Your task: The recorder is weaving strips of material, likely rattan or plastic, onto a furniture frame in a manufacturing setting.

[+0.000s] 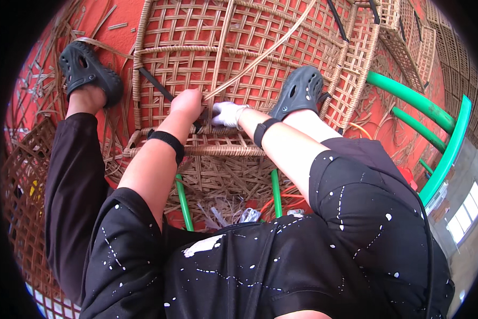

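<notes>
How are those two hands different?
The left hand is bare, but the right hand wears a white glove.
The left hand's fingers are mostly hidden, while some of the right hand's gloved fingers show, pointing left.
Both are at the woven panel, and each arm has a black band on it.

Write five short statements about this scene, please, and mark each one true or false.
1. The right hand wears a white glove. True.
2. The left hand wears a glove too. False: it is bare.
3. The left shoe stands on the woven panel. False: it is beside the panel.
4. Each forearm has a black band. True.
5. The frame at the right is blue. False: it is green.
</notes>
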`<state>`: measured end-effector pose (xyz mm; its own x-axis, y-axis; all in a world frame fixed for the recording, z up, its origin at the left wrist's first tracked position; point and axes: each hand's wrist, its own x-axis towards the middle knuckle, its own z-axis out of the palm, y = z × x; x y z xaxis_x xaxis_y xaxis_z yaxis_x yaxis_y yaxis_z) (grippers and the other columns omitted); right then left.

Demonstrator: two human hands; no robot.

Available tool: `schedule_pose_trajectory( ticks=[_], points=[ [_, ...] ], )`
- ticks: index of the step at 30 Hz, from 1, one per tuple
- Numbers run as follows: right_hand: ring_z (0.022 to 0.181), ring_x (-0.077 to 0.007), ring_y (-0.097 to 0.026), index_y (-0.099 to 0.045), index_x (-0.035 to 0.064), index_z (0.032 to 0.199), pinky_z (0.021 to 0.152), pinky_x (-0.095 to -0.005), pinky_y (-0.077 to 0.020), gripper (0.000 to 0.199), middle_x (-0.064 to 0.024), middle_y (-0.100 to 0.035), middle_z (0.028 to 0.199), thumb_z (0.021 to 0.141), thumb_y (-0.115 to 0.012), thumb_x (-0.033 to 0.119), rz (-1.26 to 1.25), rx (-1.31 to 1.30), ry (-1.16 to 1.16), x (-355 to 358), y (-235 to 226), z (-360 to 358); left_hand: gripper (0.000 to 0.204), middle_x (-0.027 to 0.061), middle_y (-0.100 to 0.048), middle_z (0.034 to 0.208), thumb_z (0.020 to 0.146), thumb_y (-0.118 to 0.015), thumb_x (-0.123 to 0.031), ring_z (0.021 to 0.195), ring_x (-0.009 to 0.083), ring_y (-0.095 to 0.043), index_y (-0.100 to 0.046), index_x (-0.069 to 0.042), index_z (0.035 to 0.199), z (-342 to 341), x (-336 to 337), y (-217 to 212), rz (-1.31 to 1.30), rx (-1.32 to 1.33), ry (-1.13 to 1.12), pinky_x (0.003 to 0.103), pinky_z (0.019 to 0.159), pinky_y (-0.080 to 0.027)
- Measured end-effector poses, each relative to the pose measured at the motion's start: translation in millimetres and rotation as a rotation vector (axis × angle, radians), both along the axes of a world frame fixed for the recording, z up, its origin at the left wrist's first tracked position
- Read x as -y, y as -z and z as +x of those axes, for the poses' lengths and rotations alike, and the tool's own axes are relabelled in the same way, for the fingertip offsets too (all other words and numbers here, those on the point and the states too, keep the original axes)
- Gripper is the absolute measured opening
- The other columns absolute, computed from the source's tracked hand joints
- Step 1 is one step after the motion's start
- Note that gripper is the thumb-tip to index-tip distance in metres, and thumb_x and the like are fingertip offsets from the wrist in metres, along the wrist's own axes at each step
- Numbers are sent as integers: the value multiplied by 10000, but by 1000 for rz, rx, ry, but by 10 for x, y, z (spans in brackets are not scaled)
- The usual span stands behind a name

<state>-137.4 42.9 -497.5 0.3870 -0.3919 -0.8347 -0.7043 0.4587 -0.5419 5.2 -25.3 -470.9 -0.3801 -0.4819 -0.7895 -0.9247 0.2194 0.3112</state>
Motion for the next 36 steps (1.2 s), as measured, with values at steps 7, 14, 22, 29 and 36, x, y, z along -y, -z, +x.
schedule_pose_trajectory(
  ticks=[7, 14, 22, 29, 36],
  points=[
    [954, -332, -596, -591, 86, 1059, 826, -426, -472, 385, -160, -637, 991, 775, -605, 346, -274, -148, -250, -30, -172, -59, 203, 147, -665, 879, 757, -668, -232, 881, 300, -634, -680, -58, 860, 61, -126, 127, 20, -93, -114, 401, 790, -510],
    [833, -327, -624, -669, 110, 903, 759, -425, -496, 320, -145, -653, 869, 835, -521, 385, -347, -247, -366, 56, -374, -42, 172, 161, -655, 709, 755, -629, -147, 677, 256, -666, -679, -3, 834, 165, -363, 265, 86, -211, -271, 356, 671, -531],
    [747, -298, -623, -702, 123, 825, 718, -388, -482, 413, -126, -664, 791, 817, -482, 472, -7, -45, -389, 552, -979, -253, 357, 174, -665, 853, 663, -746, -295, 841, 311, -643, -675, -12, 868, 76, -425, 70, 137, -257, -283, 383, 773, -512],
    [732, -296, -615, -698, 93, 842, 722, -391, -480, 366, -129, -652, 775, 731, -581, 422, -346, 41, -623, 1103, -1820, -256, 329, 203, -657, 928, 753, -683, -312, 875, 327, -643, -679, -10, 885, 11, -436, -89, 106, -49, -250, 401, 793, -516],
    [797, -261, -586, -674, 81, 898, 678, -341, -471, 278, -107, -566, 794, 721, -648, 294, -936, -367, -849, 2049, -2890, -1050, 248, 153, -655, 667, 783, -668, -222, 632, 237, -667, -676, 25, 789, 106, -391, 52, 186, -245, -467, 341, 615, -545]
  ],
)
